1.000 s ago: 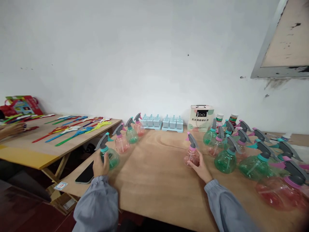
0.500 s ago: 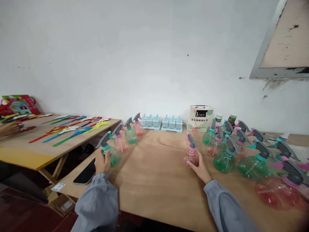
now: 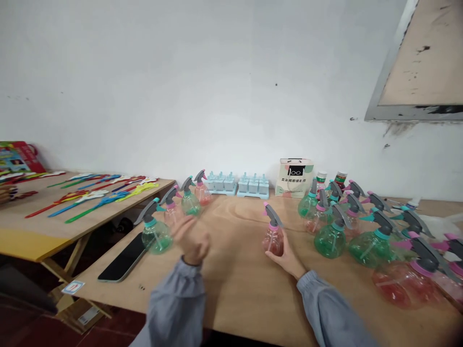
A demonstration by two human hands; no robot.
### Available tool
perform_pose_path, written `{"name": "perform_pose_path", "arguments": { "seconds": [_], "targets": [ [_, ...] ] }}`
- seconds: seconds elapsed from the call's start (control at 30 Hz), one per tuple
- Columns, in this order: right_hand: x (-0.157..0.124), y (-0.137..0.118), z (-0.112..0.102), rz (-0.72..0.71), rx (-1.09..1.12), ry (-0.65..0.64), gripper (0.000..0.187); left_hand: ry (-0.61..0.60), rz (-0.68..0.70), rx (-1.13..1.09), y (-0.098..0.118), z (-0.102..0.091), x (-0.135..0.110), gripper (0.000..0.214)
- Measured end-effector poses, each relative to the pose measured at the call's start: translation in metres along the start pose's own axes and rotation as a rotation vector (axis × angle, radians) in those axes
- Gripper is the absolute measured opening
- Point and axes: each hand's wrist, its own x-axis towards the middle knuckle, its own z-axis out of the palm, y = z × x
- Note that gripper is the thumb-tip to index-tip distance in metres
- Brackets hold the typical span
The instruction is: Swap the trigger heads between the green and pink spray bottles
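Observation:
My right hand (image 3: 285, 256) is wrapped round the lower body of a pink spray bottle (image 3: 273, 237), which leans slightly and has a grey trigger head with a pink nozzle. Above the table, my left hand (image 3: 191, 239) is smeared by motion; its fingers look apart and nothing shows in it. Just left of that hand, a green spray bottle (image 3: 156, 237) stands upright, untouched. Behind it, another pink bottle (image 3: 172, 214) is partly hidden by my left fingers. Further back are a second green bottle (image 3: 190, 202) and a pink one (image 3: 203, 193).
Several more spray bottles (image 3: 330, 239) crowd the right side. Against the wall are light blue popsicle moulds (image 3: 253, 187) and a printed paper bag (image 3: 293, 179). A phone (image 3: 124, 260) lies at left. A neighbouring table (image 3: 43, 207) holds colourful hand-shaped sticks and a person's hand (image 3: 5, 193).
My left hand has let go of the green spray bottle and moved right. The pink bottle in my right hand has shifted a little left and nearer. The view has turned slightly right.

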Motion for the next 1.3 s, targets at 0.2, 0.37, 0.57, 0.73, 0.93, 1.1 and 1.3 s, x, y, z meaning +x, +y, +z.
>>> {"name": "perform_pose_path", "arguments": {
  "seconds": [0.2,0.37,0.57,0.73,0.93,1.1,1.3],
  "targets": [
    [-0.006,-0.006,0.01,-0.083,-0.069,-0.181,0.097,-0.407,-0.179,-0.554,0.081,0.116,-0.052,0.095],
    [-0.011,-0.011,0.005,-0.095,-0.11,-0.156,0.091,-0.384,-0.306,-0.564,0.078,0.146,-0.055,0.084],
    [-0.017,-0.024,-0.061,-0.417,-0.363,0.701,0.052,-0.365,-0.376,-0.753,0.044,0.142,-0.037,0.052],
    [-0.011,-0.013,-0.119,-0.384,-0.634,1.073,0.074,-0.286,-0.606,-0.877,0.023,0.133,-0.019,0.05],
    [-0.004,-0.004,-0.122,-0.077,-0.558,0.991,0.082,-0.235,-0.688,-1.011,0.026,0.123,-0.014,0.056],
    [-0.004,-0.002,-0.118,-0.122,-0.555,0.997,0.078,-0.227,-0.748,-1.064,0.03,0.122,-0.015,0.063],
    [-0.008,-0.003,-0.082,-0.193,-0.545,0.791,0.059,-0.207,-0.825,-1.072,0.032,0.123,-0.013,0.058]
  ]
}}
